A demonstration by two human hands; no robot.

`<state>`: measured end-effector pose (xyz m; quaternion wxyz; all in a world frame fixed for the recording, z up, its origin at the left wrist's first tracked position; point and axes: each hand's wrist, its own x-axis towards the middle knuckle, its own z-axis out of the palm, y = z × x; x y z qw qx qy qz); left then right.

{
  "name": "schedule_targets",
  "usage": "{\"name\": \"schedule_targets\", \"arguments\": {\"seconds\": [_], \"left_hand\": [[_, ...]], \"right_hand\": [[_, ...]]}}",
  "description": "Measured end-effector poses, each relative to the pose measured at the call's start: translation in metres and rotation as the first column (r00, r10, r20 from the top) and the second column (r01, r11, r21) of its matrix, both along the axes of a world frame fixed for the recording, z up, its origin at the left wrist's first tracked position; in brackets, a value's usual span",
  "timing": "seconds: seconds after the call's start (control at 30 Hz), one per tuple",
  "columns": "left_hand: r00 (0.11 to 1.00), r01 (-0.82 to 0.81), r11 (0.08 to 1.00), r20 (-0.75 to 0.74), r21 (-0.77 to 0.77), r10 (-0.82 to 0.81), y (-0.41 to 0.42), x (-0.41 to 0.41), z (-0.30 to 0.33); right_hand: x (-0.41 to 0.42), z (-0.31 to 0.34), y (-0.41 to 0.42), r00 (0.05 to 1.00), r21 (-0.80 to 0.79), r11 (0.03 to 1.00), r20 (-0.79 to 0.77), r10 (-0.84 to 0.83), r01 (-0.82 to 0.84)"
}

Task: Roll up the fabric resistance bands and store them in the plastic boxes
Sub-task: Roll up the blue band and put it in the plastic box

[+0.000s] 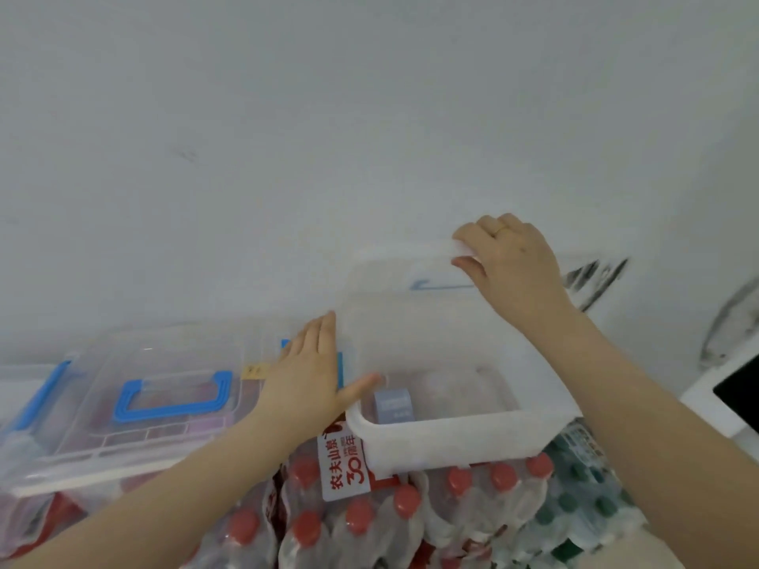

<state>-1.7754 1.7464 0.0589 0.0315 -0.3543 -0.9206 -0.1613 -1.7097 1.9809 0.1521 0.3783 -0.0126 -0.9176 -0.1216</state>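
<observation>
A clear plastic box point(451, 433) stands on shrink-wrapped bottle packs at centre right. Its translucent lid point(402, 305) is tipped up against the wall, and my right hand point(509, 260) pinches the lid's top edge. A rolled lilac fabric band point(392, 404) lies inside near the box's left wall. My left hand point(312, 371) lies flat against the box's left side, thumb on the rim, fingers extended. Another box point(135, 404), closed under a lid with a blue handle, sits to the left, with pinkish contents blurred inside.
Packs of water bottles with red caps point(361, 515) and green caps point(583, 498) lie underneath the boxes. A white wall point(328, 137) rises directly behind. A white device with a dark screen point(735, 392) is at the right edge.
</observation>
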Motion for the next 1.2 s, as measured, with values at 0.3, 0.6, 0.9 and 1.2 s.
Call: {"name": "schedule_targets", "arguments": {"seconds": [0.3,0.6,0.9,1.2], "left_hand": [[0.863,0.435,0.894,-0.334,0.110,-0.379,-0.016,0.016,-0.007],[0.796,0.459,0.886,-0.417,-0.056,-0.439,-0.013,0.026,-0.018],[0.745,0.487,0.863,-0.452,-0.135,-0.491,-0.016,0.026,-0.021],[0.831,0.506,0.838,-0.143,-0.203,-0.537,0.042,0.041,0.032]], "right_hand": [[0.077,-0.078,-0.045,0.938,-0.115,0.993,0.345,0.023,0.018],[0.113,-0.101,-0.044,0.904,-0.134,0.990,0.427,0.018,0.044],[0.117,-0.126,-0.036,0.986,-0.019,1.000,0.165,-0.003,0.007],[0.112,-0.096,0.012,0.962,-0.724,0.652,0.061,-0.265,0.225]]}}
